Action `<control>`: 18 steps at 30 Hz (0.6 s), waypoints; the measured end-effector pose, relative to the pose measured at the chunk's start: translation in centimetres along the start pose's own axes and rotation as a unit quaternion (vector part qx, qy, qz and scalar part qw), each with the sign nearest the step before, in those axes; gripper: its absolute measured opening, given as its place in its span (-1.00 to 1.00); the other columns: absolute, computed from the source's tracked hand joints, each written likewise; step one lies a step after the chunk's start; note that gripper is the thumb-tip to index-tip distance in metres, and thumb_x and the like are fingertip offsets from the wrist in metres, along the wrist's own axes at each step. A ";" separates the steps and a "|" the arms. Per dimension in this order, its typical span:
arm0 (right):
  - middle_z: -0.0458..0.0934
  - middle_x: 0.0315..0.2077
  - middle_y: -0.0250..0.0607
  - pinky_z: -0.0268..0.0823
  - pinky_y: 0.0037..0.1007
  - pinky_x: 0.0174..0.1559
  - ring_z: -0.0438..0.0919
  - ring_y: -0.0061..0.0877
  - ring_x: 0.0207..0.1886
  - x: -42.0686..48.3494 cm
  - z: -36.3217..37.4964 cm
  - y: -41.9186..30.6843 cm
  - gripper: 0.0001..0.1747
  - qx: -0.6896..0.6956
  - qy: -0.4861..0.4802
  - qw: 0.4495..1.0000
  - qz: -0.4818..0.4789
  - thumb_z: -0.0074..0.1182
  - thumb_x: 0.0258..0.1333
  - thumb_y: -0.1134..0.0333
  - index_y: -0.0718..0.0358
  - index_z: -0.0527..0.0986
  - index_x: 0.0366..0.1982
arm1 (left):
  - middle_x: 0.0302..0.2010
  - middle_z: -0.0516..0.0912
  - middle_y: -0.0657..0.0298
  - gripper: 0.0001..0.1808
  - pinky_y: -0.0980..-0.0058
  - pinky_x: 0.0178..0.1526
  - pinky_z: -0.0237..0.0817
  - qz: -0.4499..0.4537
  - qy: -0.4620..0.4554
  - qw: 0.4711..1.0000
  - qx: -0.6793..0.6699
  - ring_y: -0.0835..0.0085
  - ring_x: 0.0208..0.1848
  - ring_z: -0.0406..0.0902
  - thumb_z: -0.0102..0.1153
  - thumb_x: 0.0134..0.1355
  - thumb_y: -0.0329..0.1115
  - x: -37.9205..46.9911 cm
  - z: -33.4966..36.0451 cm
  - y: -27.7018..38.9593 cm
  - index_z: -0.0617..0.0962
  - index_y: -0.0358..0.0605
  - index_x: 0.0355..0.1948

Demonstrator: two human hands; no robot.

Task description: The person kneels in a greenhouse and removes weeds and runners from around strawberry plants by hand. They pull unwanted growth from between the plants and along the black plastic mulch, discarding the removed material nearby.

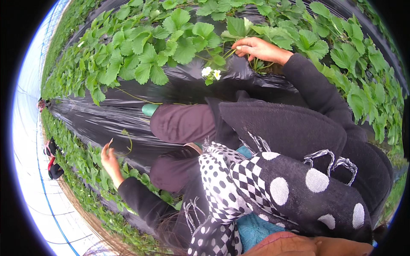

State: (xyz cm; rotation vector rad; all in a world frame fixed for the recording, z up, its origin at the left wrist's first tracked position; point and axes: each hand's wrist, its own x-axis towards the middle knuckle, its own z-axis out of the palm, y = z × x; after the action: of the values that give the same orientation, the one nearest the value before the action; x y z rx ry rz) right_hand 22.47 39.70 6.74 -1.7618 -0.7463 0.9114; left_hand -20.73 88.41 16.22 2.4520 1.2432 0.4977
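Observation:
At the top, my right hand [259,50] has its thumb and fingertips closed on thin green stems [231,53] of a strawberry plant [184,48]. Just below the fingertips, white strawberry flowers [211,73] stand out against black plastic mulch [179,86]. My left hand [111,160], at the lower left, is raised with its fingers apart. Beside it, a curved cut or loose-looking green stem with a small leaf [130,144] shows over the plastic; whether it touches the hand is unclear. Both my arms wear dark sleeves.
My bent knees [182,123] are in the plastic-covered furrow between leafy rows. A green shoe tip [149,109] shows there. A dotted, checked scarf [272,182] hangs before my chest. Another person [55,169] is far off at the left, near the white greenhouse wall [28,128].

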 end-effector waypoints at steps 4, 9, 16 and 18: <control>0.53 -0.10 -0.18 0.39 -0.48 -0.19 0.51 -0.47 -0.03 0.3 0.3 0.4 -0.54 -0.014 0.018 0.999 -0.022 -0.20 0.30 0.11 0.28 0.36 0.07 | -0.15 0.56 0.17 -0.77 0.51 -0.16 0.41 0.092 0.074 0.989 -0.086 0.44 -0.20 0.56 -0.01 0.23 -0.49 -2.7 5.5 10.3 0.55 -0.25 -0.10; 0.57 -0.20 -0.23 0.38 -0.47 -0.20 0.53 -0.53 -0.09 0.6 0.9 0.7 -0.60 -0.024 0.037 0.998 -0.039 -0.17 0.28 0.19 0.27 0.39 0.03 | -0.18 0.62 0.13 -0.78 0.46 -0.08 0.40 0.458 -0.158 0.869 -0.102 0.32 -0.13 0.57 0.06 0.11 -0.55 -10.3 14.4 28.2 0.58 -0.20 -0.20; 0.57 -0.17 -0.20 0.34 -0.43 -0.04 0.53 -0.45 -0.10 0.1 1.9 1.2 -0.67 -0.034 0.086 0.992 -0.083 -0.05 0.20 0.27 0.29 0.46 -0.06 | -0.23 0.52 0.21 -0.69 0.31 -0.18 0.40 0.627 -0.283 0.725 0.016 0.22 -0.17 0.51 0.02 -0.02 -0.48 -15.5 27.8 37.0 0.53 -0.14 -0.18; 0.57 -0.16 -0.16 0.34 -0.41 -0.05 0.54 -0.41 -0.11 0.1 2.1 1.7 -0.67 -0.036 0.093 0.989 -0.105 -0.05 0.19 0.27 0.29 0.46 -0.08 | -0.24 0.51 0.25 -0.71 0.34 -0.21 0.38 0.640 -0.264 0.718 0.075 0.30 -0.19 0.49 0.02 0.01 -0.41 -16.2 29.3 36.3 0.53 -0.11 -0.18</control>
State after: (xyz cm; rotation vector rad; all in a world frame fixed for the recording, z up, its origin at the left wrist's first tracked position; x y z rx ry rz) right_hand 20.92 40.20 4.60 -1.7641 -0.8318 0.5765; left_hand 8.89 50.76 4.46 2.9010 -0.8206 -0.0725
